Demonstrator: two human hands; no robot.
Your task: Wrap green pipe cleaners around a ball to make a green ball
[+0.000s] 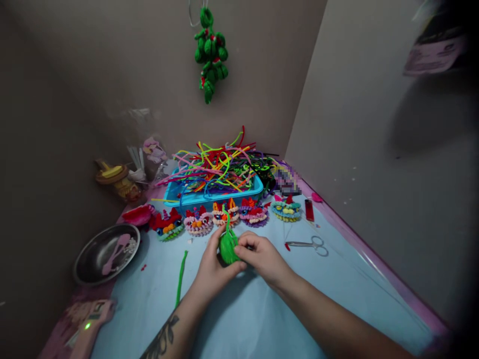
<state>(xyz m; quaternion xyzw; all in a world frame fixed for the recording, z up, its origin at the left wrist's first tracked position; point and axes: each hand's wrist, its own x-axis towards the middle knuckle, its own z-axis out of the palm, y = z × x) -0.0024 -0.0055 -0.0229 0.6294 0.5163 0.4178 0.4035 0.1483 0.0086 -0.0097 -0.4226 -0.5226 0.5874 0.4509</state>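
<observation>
Between my hands is a rounded green bundle of fuzzy pipe cleaner [228,248], with one stem end sticking up from its top. My left hand [213,269] cups it from the left and below, thumb along its lower side. The fingers of my right hand [258,252] pinch its right edge. On the table left of my left forearm lies a loose green pipe cleaner [181,279]. Just beyond my hands sits a row of several colourful pipe-cleaner animal heads, among them an orange one [225,212] and a purple one [254,212].
Behind the row, a blue tray [213,199] overflows with pipe cleaners. Scissors [309,244] and a red lighter [309,210] lie to the right. A metal bowl [84,269] holding a pink scoop stands left, near a pink device [92,324]. A green ornament [210,55] hangs above.
</observation>
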